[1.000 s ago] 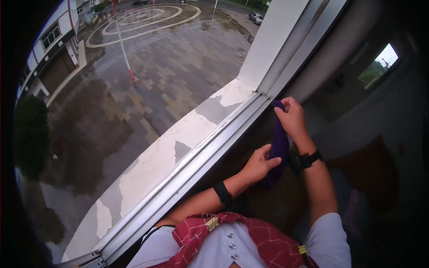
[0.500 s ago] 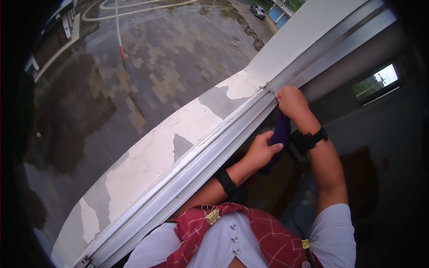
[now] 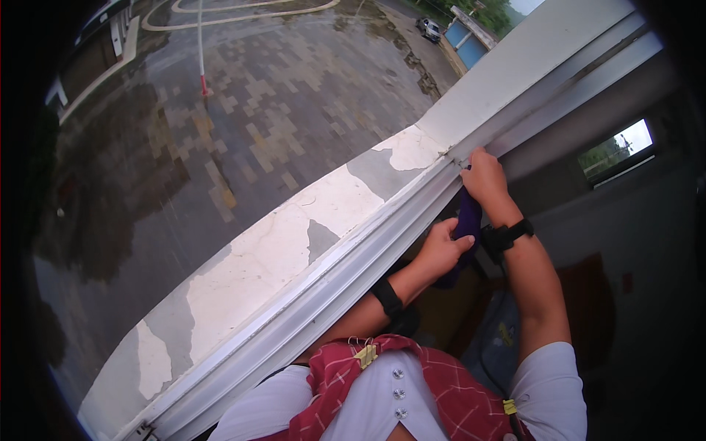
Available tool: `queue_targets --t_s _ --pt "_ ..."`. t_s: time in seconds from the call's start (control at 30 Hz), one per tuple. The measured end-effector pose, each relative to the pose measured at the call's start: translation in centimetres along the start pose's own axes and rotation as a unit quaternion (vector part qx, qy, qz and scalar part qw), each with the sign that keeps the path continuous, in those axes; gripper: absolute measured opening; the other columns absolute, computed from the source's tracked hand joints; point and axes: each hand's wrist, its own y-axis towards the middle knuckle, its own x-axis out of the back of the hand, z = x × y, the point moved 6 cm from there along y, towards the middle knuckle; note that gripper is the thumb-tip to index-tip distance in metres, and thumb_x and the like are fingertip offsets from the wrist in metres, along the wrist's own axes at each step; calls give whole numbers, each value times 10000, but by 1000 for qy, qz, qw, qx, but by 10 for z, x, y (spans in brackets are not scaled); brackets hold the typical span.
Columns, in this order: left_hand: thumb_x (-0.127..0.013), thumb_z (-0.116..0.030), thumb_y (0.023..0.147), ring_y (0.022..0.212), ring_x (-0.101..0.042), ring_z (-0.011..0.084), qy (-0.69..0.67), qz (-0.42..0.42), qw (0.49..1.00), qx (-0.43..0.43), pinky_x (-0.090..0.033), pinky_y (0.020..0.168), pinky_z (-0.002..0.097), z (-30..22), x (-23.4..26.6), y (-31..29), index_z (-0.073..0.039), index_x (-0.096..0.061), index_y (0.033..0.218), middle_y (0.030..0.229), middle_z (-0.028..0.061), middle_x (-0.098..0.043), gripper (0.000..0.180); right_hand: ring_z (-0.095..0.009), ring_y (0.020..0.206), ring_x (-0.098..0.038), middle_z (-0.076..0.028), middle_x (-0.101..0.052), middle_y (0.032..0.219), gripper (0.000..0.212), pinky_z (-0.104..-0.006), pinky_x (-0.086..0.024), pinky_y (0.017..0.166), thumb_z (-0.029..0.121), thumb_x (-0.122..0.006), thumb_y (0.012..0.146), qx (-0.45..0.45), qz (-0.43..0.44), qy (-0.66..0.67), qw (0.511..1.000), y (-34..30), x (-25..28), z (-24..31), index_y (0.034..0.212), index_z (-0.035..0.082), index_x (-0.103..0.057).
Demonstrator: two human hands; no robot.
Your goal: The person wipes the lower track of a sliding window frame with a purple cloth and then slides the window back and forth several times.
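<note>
A dark purple cloth (image 3: 468, 214) hangs between my two hands on the inner side of the window frame. My right hand (image 3: 485, 180) is closed on its upper end, pressed against the corner where the white sill track (image 3: 331, 290) meets the upright frame (image 3: 540, 121). Lower down, my left hand (image 3: 444, 246) grips the cloth with the thumb laid over it. The cloth's lower end disappears into the shade below that hand. Both wrists carry black bands.
Outside the track runs a ledge (image 3: 257, 268) with peeling white paint over grey. Far below lies wet paving (image 3: 250, 125) with a red-and-white pole (image 3: 202, 66) and a parked car (image 3: 428, 29). Indoors, a small window (image 3: 618, 151) shows at right.
The whole view has shifted slightly, so frame and hands sit a little lower and farther right. Both hands keep their hold on the cloth, and the right one stays at the frame corner.
</note>
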Motion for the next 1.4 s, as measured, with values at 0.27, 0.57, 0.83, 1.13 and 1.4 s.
queue_targets --t_s 0.27,0.57,0.83,1.13,1.4 --pt "-602 -15 840 711 -554 80 -8 -8 1000 3 -459 643 247 -1 3 2 2 -575 969 815 9 -604 133 -376 809 -644 -220 -658 837 203 -424 -514 761 181 -622 773 40 81 99 991 -7 3 6 862 19 -707" --pt "-598 -17 846 710 -553 76 -28 -4 1000 -7 -456 645 246 -6 0 7 4 -578 973 832 13 -616 130 -310 811 -659 -201 -675 859 232 -372 -516 746 134 -655 740 4 100 135 986 1 -2 -7 906 -26 -682" --pt "-640 -54 798 630 -499 91 -13 -51 998 -18 -408 562 272 2 11 9 9 -548 853 711 13 -549 125 -406 890 -620 -259 -634 934 186 -449 -511 790 130 -601 761 -30 66 -2 997 -5 5 11 831 -33 -657" --pt "-599 -16 845 700 -558 83 -36 -35 999 -14 -452 644 243 -3 6 10 13 -581 965 811 19 -615 125 -384 731 -628 -250 -624 768 172 -422 -507 697 129 -605 742 45 122 26 991 20 -14 -3 772 -28 -670" --pt "-638 -29 791 657 -525 83 -13 -23 999 -24 -427 589 261 -7 1 3 25 -608 920 746 25 -602 143 -357 696 -640 -207 -655 751 188 -371 -519 664 142 -587 702 13 210 232 950 3 -6 -3 760 -7 -685"
